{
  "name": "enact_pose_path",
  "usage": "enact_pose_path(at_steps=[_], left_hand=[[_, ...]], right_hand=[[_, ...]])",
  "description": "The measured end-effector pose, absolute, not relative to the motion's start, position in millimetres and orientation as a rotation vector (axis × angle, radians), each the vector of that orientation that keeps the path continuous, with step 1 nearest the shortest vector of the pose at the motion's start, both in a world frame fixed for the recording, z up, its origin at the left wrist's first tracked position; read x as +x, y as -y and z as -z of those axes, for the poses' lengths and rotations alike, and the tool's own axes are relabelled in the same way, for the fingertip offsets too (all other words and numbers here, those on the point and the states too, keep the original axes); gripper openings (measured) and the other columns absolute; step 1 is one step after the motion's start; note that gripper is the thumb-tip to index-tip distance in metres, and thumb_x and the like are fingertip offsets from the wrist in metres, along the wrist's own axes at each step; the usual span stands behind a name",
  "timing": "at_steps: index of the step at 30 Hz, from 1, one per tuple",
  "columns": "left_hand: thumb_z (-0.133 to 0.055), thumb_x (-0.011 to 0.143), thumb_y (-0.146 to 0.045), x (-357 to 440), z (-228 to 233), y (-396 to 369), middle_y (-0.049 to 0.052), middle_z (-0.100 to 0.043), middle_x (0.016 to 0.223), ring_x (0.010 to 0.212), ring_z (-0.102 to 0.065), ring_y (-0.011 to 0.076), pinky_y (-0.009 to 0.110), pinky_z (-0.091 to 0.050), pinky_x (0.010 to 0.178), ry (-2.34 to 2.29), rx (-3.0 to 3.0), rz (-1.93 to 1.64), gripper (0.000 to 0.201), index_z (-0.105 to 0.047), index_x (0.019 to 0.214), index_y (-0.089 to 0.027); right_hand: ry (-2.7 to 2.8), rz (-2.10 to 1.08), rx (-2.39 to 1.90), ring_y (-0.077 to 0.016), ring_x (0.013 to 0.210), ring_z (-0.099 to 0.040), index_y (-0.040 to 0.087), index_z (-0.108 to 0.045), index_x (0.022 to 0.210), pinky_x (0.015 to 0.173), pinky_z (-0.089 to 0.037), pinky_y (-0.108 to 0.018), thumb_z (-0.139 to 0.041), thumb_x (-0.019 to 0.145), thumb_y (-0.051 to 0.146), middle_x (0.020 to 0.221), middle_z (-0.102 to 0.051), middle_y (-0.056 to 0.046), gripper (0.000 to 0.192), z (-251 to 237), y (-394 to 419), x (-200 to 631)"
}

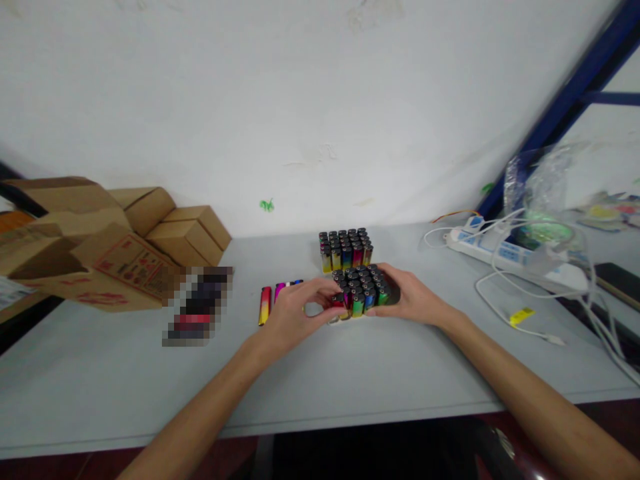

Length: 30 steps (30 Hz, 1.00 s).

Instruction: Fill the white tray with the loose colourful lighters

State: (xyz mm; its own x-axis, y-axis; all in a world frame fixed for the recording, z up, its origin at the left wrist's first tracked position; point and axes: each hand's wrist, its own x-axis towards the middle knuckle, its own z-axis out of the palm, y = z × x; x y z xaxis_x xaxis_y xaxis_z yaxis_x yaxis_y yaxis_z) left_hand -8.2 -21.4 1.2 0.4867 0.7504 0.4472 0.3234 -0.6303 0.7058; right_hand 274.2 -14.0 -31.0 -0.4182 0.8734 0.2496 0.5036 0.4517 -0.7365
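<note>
A block of upright lighters [357, 305] with black tops and shiny coloured bodies stands in front of me on a pale base. My right hand [413, 297] grips its right side, thumb at the front and fingers behind. From the left, my left hand [303, 310] curves with its thumb and index finger closed on a lighter [338, 303] at the block's front left corner. Just behind stands a second block of lighters [346, 250], which neither hand touches. Loose lighters [265, 305] lie left of my left hand, some partly hidden by it.
An open cardboard box [115, 267] and smaller cartons [193, 233] stand at the left. Beside them lies a pixelated dark item [203, 303]. A white power strip [520, 257] with tangled cables is at the right of the grey table [380, 373]. A wall rises behind.
</note>
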Motion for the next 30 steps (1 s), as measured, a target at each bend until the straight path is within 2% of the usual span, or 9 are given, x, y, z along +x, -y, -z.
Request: enact_pose_path(at_steps=[3, 9, 18, 20, 23, 24, 26, 28, 30], left_hand=[[-0.082, 0.088, -0.03, -5, 2, 24, 0.002, -0.079, 0.091, 0.072, -0.076, 0.0152, 0.026, -0.063, 0.073, -0.887, 2.318, -1.071, 0.026, -0.069, 0.109, -0.021], [-0.071, 0.097, -0.022, 0, 4, 26, 0.003, -0.075, 0.097, 0.081, -0.075, 0.0151, 0.024, -0.061, 0.073, -0.771, 2.582, -1.055, 0.014, -0.065, 0.109, -0.02], [-0.071, 0.097, -0.025, -2, 13, 26, 0.001, -0.067, 0.099, 0.077, -0.069, 0.0128, 0.026, -0.057, 0.075, -0.886, 2.557, -0.936, 0.015, -0.06, 0.109, -0.022], [-0.074, 0.095, -0.032, -3, 10, 26, -0.001, -0.066, 0.096, 0.074, -0.068, 0.0122, 0.025, -0.056, 0.072, -0.927, 2.478, -0.915, 0.023, -0.059, 0.109, -0.022], [-0.082, 0.084, -0.051, -12, -4, 20, -0.001, -0.068, 0.092, 0.074, -0.066, 0.0149, 0.028, -0.056, 0.071, -1.025, 2.384, -0.895, 0.05, -0.058, 0.118, -0.022], [-0.08, 0.085, -0.054, -19, -10, 16, 0.0, -0.069, 0.094, 0.077, -0.067, 0.0163, 0.03, -0.057, 0.075, -1.073, 2.364, -0.903, 0.053, -0.058, 0.121, -0.021], [-0.067, 0.096, -0.055, -34, -19, 6, 0.004, -0.071, 0.102, 0.091, -0.069, 0.0198, 0.036, -0.057, 0.088, -1.172, 2.405, -0.827, 0.04, -0.065, 0.119, -0.022], [-0.069, 0.091, -0.061, -52, -22, -6, 0.009, -0.071, 0.116, 0.112, -0.067, 0.0269, 0.046, -0.051, 0.106, -1.279, 2.481, -0.697, 0.051, -0.068, 0.122, -0.021], [-0.075, 0.081, -0.069, -67, -18, -15, 0.015, -0.065, 0.137, 0.132, -0.058, 0.0345, 0.053, -0.044, 0.117, -1.354, 2.526, -0.521, 0.069, -0.067, 0.129, -0.019]], right_hand=[[2.084, -0.745, -1.143, -0.0332, 0.108, -0.071, 0.02, -0.057, 0.134, 0.093, -0.059, -0.044, -0.089, 0.074, 0.055, 0.121, -0.074, -0.011, 0.077, 32, 13, 274], [2.071, -0.772, -1.139, -0.032, 0.102, -0.071, 0.017, -0.057, 0.134, 0.088, -0.06, -0.044, -0.09, 0.074, 0.054, 0.116, -0.074, -0.011, 0.078, 33, 13, 274], [2.054, -0.814, -1.144, -0.034, 0.11, -0.07, 0.018, -0.056, 0.136, 0.096, -0.058, -0.048, -0.09, 0.074, 0.052, 0.124, -0.073, -0.012, 0.079, 31, 14, 273], [2.057, -0.81, -1.145, -0.0341, 0.109, -0.07, 0.018, -0.056, 0.136, 0.095, -0.059, -0.048, -0.09, 0.074, 0.054, 0.124, -0.073, -0.012, 0.079, 31, 14, 273], [2.07, -0.799, -1.153, -0.0334, 0.106, -0.071, 0.018, -0.057, 0.136, 0.092, -0.059, -0.046, -0.089, 0.075, 0.055, 0.121, -0.074, -0.012, 0.078, 30, 14, 273], [2.073, -0.798, -1.159, -0.0331, 0.105, -0.071, 0.018, -0.057, 0.135, 0.091, -0.059, -0.046, -0.089, 0.075, 0.055, 0.12, -0.074, -0.012, 0.078, 29, 14, 273], [2.076, -0.797, -1.172, -0.0327, 0.104, -0.071, 0.017, -0.057, 0.135, 0.089, -0.059, -0.045, -0.089, 0.074, 0.055, 0.119, -0.074, -0.012, 0.078, 29, 14, 274], [2.078, -0.787, -1.184, -0.0324, 0.102, -0.07, 0.018, -0.057, 0.135, 0.087, -0.059, -0.043, -0.089, 0.074, 0.056, 0.117, -0.074, -0.011, 0.079, 28, 14, 274], [2.084, -0.78, -1.184, -0.0317, 0.1, -0.07, 0.019, -0.057, 0.135, 0.085, -0.059, -0.042, -0.088, 0.074, 0.057, 0.115, -0.074, -0.01, 0.078, 28, 14, 274]])
